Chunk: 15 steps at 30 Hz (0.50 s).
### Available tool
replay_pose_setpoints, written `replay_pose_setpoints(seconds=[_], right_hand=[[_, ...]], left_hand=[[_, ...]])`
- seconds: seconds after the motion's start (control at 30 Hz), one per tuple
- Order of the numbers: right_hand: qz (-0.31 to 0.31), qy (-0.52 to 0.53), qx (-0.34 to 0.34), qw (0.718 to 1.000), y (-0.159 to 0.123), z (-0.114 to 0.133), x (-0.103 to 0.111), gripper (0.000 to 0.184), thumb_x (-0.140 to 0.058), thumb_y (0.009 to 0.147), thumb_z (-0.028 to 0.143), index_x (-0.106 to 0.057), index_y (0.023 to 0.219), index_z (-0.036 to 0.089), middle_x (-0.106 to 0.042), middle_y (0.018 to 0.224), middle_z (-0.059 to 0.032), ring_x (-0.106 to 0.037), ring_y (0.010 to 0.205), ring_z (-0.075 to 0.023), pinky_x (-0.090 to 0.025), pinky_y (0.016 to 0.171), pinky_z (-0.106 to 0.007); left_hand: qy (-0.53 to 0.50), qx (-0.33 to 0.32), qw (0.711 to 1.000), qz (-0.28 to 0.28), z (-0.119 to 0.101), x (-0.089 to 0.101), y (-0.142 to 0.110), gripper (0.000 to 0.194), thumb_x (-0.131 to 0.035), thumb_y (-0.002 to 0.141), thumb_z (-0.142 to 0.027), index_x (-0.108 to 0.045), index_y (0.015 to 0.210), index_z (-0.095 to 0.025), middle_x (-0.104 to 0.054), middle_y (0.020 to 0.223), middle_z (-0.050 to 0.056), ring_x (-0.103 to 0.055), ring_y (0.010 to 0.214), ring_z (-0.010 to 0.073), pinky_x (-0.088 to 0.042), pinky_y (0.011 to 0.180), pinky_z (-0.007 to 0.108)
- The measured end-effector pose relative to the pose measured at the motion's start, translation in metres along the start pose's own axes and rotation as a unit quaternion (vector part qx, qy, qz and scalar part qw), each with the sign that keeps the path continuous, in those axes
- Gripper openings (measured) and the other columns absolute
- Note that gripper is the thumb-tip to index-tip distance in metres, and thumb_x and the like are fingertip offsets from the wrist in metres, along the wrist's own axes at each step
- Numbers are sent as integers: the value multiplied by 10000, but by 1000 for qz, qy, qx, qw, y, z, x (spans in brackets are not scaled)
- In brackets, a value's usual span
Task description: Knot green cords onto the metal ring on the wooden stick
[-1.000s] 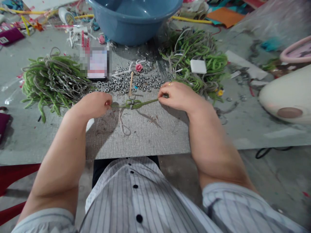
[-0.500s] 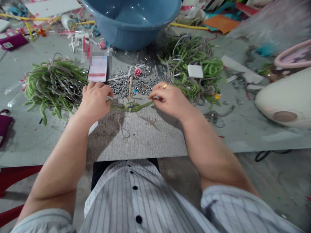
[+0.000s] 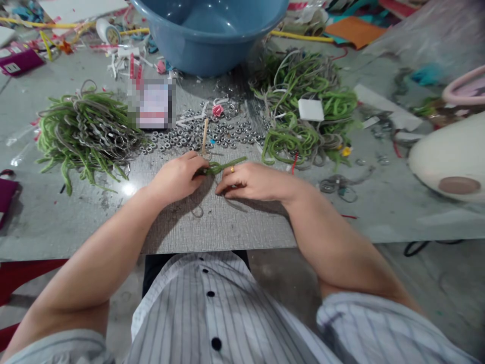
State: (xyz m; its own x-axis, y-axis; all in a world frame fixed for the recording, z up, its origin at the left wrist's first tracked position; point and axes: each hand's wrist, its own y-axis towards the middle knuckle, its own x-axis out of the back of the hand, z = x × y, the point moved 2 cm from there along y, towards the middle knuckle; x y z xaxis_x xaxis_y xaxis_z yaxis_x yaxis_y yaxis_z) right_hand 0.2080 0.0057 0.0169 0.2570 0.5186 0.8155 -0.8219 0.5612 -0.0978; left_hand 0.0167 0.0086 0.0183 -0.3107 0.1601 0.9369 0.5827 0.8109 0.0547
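A knotted green cord lies on a grey textured mat in front of me. My left hand has its fingers pinched on the cord's knotted part. My right hand, with a gold ring, rests just right of it, fingers curled down onto the mat over a thin grey cord end; what it grips is hidden. A small wooden stick stands just behind the knot, among several metal nuts.
Piles of green and grey cords lie at the left and right. A blue basin stands at the back, a phone lies in front of it, and a white rounded object sits at the right.
Both hands have moved inward from the cord's two ends and now meet at the knot. The cord is no longer stretched between them.
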Motion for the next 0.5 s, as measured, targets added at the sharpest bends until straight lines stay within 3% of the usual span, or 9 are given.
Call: replay_pose_setpoints(seconds=[0.3, 0.4, 0.5], right_hand=[[-48, -19, -2, 999, 3, 6, -7, 101, -614, 853, 242, -703, 830, 199, -655, 907, -43, -596, 805, -163, -412, 728, -285], [-129, 59, 31, 989, 4, 9, -6, 115, -573, 865, 239, -651, 797, 189, -646, 891, -42, -589, 820, -154, -427, 755, -282], [-253, 138, -16, 957, 7, 6, -7, 112, -554, 860, 268, -610, 798, 192, -648, 815, -25, -567, 746, -138, -426, 703, -269]], left_hand=[[5, 28, 999, 41, 0, 1, 4, 219, -558, 848, -217, -690, 1012, -156, -681, 951, 74, -629, 852, 203, -460, 744, 304], [-15, 16, 999, 49, 2, 1, 5, 206, -574, 842, -229, -708, 987, -169, -699, 926, 60, -634, 859, 204, -448, 740, 298], [-17, 17, 998, 51, 3, 1, 5, 204, -566, 850, -269, -711, 956, -173, -702, 893, 58, -633, 822, 199, -433, 690, 288]])
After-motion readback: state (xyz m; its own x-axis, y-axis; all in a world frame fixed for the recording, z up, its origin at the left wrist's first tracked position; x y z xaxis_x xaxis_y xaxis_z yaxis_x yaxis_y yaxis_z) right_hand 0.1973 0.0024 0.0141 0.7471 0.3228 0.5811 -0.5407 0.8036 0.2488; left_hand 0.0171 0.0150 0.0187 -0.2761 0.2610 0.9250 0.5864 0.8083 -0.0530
